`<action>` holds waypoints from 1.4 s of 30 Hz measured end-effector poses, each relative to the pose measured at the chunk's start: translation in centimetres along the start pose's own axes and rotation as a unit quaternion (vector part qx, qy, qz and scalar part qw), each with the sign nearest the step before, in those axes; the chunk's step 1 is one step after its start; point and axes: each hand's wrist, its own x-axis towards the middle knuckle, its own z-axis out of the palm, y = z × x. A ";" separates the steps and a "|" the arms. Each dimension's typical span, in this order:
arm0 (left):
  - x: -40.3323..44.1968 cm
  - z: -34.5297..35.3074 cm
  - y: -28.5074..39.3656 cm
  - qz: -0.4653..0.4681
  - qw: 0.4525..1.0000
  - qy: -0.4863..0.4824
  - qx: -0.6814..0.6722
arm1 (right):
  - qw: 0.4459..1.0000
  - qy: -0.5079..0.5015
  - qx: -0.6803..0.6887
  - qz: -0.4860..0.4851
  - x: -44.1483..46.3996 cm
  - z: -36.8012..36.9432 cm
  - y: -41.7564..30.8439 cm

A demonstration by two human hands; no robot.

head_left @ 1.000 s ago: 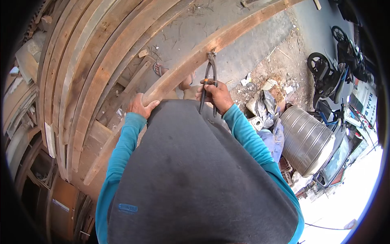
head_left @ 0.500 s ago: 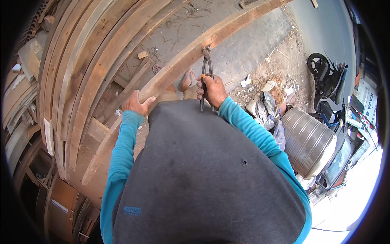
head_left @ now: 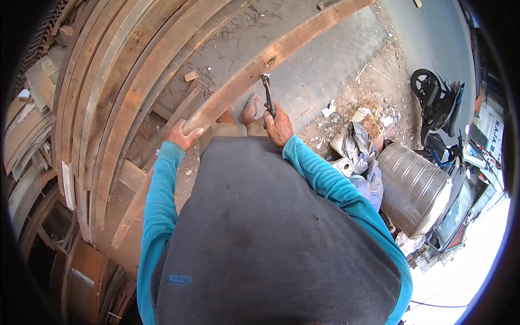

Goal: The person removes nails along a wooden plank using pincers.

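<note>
A long wooden beam point(head_left: 233, 89) runs slantwise in front of me, from the lower left to the upper right. My left hand point(head_left: 184, 135) is closed around it, thumb on the near side. Dark metal pincers point(head_left: 268, 95) are gripped by their handles in my right hand point(head_left: 279, 125), fingers wrapped round them. Their jaws are at the beam's near edge, just below a rough, gouged spot point(head_left: 272, 59) in the wood. Whether the jaws hold a nail is too small to tell.
Several long boards point(head_left: 122, 103) stand stacked on the left. Loose nails and a small wood block point(head_left: 190, 76) lie on the floor. To the right are rubbish bags point(head_left: 357, 143), a ribbed metal drum point(head_left: 414, 187) and a parked motorbike point(head_left: 433, 103). My sandalled foot point(head_left: 251, 107) is below the beam.
The pincers' jaws have moved down and left, away from the gouged spot, and their handles have come closer together. My right hand has shifted slightly left. My left hand keeps its hold.
</note>
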 end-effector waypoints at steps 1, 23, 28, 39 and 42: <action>-0.3 -0.5 0.7 0.005 1.000 -0.015 -0.014 | 0.994 -0.068 0.018 0.083 -1.2 -2.7 -3.4; -4.8 3.6 2.9 0.071 0.965 0.219 0.121 | 0.922 -0.088 -0.377 0.024 0.7 -10.4 -6.8; -4.9 3.4 2.9 0.078 0.966 0.224 0.101 | 0.889 -0.064 -0.452 0.045 0.1 -8.8 -7.6; -4.3 2.8 1.9 0.103 0.967 0.218 0.083 | 0.768 -0.177 -0.607 -0.107 6.3 -19.3 -8.9; -3.8 2.7 1.1 0.122 0.970 0.196 0.081 | 0.738 -0.139 -0.652 -0.107 9.4 -26.2 -11.4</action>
